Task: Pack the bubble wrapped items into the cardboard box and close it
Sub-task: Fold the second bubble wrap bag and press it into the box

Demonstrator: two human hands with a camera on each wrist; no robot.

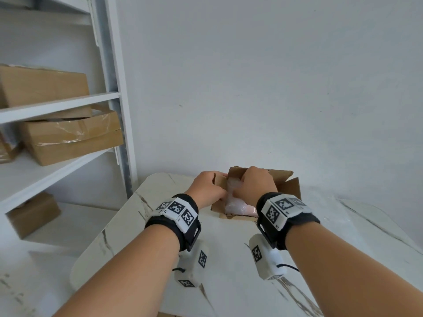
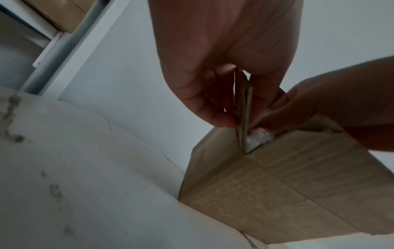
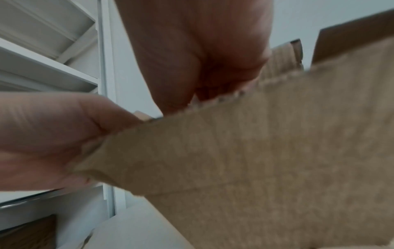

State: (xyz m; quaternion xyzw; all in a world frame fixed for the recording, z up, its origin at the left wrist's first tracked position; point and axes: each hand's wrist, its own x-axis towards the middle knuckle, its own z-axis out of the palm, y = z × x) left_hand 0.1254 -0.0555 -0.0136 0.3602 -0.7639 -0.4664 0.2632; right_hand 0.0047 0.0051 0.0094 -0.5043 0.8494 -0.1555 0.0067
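Observation:
An open cardboard box (image 1: 290, 186) stands on the marble table, its flaps raised. A bubble wrapped item (image 1: 238, 205) lies inside, and its upper end rises between my hands. In the left wrist view my left hand (image 2: 232, 107) pinches the box's left flap (image 2: 245, 104) between thumb and fingers; it appears in the head view as my left hand (image 1: 211, 187). My right hand (image 1: 254, 183) is curled over the top of the wrap inside the box, with the fingers hidden behind the near flap (image 3: 255, 151). A little white wrap (image 2: 258, 138) shows at the box corner.
The box sits near the far edge of the marble table (image 1: 160, 225), close to the white wall. A white shelf unit (image 1: 119, 110) with several cardboard boxes (image 1: 68, 138) stands to the left. A sheet of bubble wrap (image 1: 332, 202) lies to the right of the box.

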